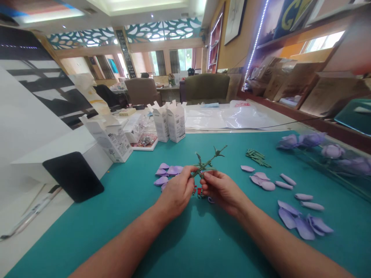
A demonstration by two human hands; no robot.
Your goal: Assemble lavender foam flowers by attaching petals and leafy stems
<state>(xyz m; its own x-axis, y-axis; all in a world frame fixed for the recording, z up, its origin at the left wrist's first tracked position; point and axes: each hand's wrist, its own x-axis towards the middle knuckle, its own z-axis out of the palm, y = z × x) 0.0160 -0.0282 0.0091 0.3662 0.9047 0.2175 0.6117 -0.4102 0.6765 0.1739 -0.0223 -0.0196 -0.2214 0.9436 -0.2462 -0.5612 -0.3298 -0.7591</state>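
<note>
Above the middle of the green mat, my left hand (177, 191) and my right hand (222, 189) pinch green artificial flower pieces (210, 162) with leafy sepals. Both hands are closed, thumbs and fingertips close together. One green piece points up to the right. Small red pieces (199, 191) show below, between the hands. Behind my left hand lie purple petals (168, 171), partly covered by it. Right of my right hand are pale lilac petals (262, 180) and a group of green stem pieces (257, 157). Larger purple petals (304, 224) lie nearer on the right.
Assembled purple flowers (333, 150) lie at the right edge. White boxes (176, 121) stand at the back, near a tray of small parts (146, 142). A black tablet (73, 177) leans at left beside pens (34, 210). Clear plastic sheeting (226, 117) covers the far table.
</note>
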